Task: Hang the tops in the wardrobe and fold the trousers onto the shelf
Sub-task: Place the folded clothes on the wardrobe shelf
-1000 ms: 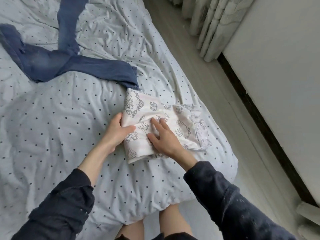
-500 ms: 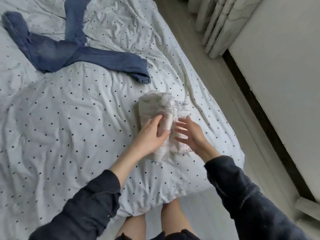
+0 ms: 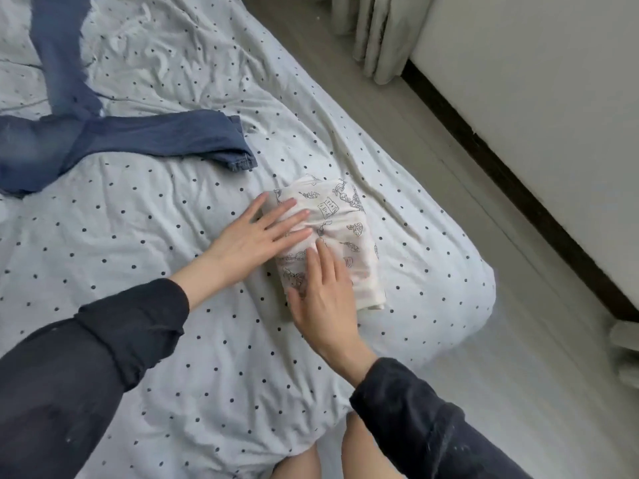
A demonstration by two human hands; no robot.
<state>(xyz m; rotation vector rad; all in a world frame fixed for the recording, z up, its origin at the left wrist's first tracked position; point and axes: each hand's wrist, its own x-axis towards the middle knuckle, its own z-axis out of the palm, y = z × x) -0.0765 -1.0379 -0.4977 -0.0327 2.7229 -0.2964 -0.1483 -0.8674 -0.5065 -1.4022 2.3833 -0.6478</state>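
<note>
A pair of white trousers with a drawn print [image 3: 345, 233] lies folded into a small packet near the bed's right edge. My left hand [image 3: 254, 233] lies flat, its straight fingers pressing the packet's upper left part. My right hand [image 3: 323, 292] lies flat on the near left part, fingers straight. A pair of blue jeans [image 3: 114, 140] is spread out unfolded at the upper left of the bed, one leg reaching toward the packet.
The bed [image 3: 138, 271] has a pale sheet with dark dots; its corner drops off at the right. Beyond it runs grey floor [image 3: 518, 340], a white wall with a dark skirting [image 3: 518, 188], and pale curtains [image 3: 377, 32] at the top.
The white trousers were folded over once more into a narrower packet. My left hand let go of the fold, and both hands now lie flat on it.
</note>
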